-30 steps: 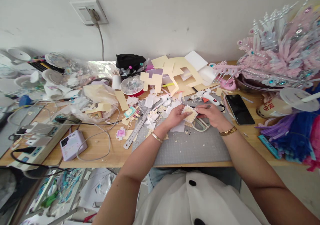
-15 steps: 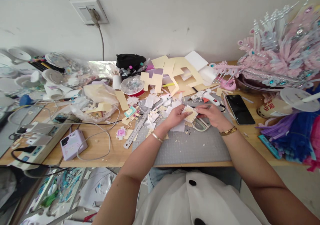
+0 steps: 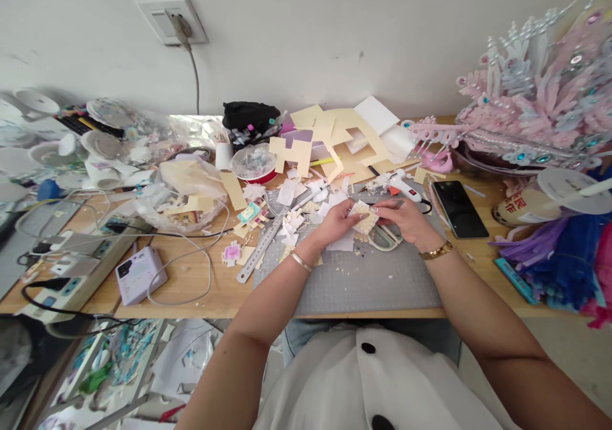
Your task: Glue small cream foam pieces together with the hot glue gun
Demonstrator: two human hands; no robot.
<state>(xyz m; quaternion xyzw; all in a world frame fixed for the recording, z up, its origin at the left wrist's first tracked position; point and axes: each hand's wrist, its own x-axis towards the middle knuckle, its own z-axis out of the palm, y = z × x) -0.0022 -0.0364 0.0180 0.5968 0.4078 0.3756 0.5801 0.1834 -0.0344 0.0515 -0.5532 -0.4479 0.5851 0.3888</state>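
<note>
Hands — left and right — grip a small cream card, forearms slanting inward above the desk.

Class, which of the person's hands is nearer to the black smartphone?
Right: the right hand is just left of the black smartphone; the left hand is farther left, beyond the right.

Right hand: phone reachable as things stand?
Probably yes: the phone lies uncovered on the table, just right of the right hand, though that hand's fingers are at the small card.
</note>
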